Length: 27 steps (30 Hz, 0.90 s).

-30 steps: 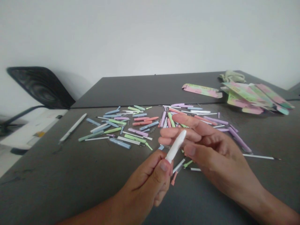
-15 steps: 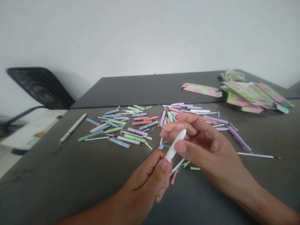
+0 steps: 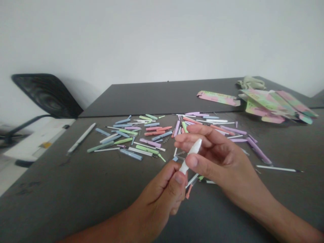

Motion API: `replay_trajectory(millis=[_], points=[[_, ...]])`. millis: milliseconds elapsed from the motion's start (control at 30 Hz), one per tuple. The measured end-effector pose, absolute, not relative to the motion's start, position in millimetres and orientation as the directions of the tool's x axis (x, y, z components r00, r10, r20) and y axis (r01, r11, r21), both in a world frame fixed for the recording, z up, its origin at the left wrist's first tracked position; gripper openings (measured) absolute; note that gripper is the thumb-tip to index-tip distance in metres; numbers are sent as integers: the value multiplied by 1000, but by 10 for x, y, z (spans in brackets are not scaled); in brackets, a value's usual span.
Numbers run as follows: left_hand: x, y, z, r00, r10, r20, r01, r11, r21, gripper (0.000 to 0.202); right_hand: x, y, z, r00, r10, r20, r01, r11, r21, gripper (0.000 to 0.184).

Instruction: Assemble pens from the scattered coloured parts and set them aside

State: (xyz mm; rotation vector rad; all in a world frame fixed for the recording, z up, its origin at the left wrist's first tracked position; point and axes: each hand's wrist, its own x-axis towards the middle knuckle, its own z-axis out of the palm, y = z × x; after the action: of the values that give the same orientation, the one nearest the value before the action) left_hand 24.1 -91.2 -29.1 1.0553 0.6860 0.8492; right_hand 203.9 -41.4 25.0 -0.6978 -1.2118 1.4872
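"Grey worktop (image 3: pixel 83 202) right across the foreground; over it, scattered pen parts (image 3: pixel 162 135) in blue, green, coral and lilac; flattened cartons (image 3: pixel 275 104) behind them to the right!"

"And both hands above it all; left hand (image 3: pixel 167 190) low, right hand (image 3: pixel 222 160) curved beside it; a lone white pen (image 3: pixel 81 138) lies over on the left, well apart from the action!"

"Down to the smallest now; white tapered piece (image 3: pixel 194 148), up off the worktop between the two hands, tilted, narrow end upward; left thumb and forefinger are pinching its lower end!"

"What of the right fingers?"

"Loosely parted behind the piece, thumb overlapping its near side; whether that thumb presses, I cannot tell!"

"So how's it done well, would you say?"

"Firm pinch on the left, I'd judge, low enough to leave the upper length free; light on the right, thumb and fingers meeting squarely across the sides; it looks smooth, so a skewed squeeze could roll it!"
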Motion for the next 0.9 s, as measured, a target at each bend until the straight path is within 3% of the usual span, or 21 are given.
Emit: replay_trajectory(millis=[233,433,700,900], points=[[244,-900,-251,526,847,-72,-271,247,930,36,2027,-354,266,-291,949,117,-300,25,-953,24],[241,-891,-266,524,850,-58,-243,215,946,37,2067,-359,313,-314,934,172,-307,71,-949,28],[239,-905,-254,528,847,-55,-211,194,958,35,2118,-380,340,-230,960,157,-310,81,-947,33],[218,-926,-232,532,845,-57,-83,118,989,36,2168,-394,362,-122,977,177,-328,129,-936,31]])
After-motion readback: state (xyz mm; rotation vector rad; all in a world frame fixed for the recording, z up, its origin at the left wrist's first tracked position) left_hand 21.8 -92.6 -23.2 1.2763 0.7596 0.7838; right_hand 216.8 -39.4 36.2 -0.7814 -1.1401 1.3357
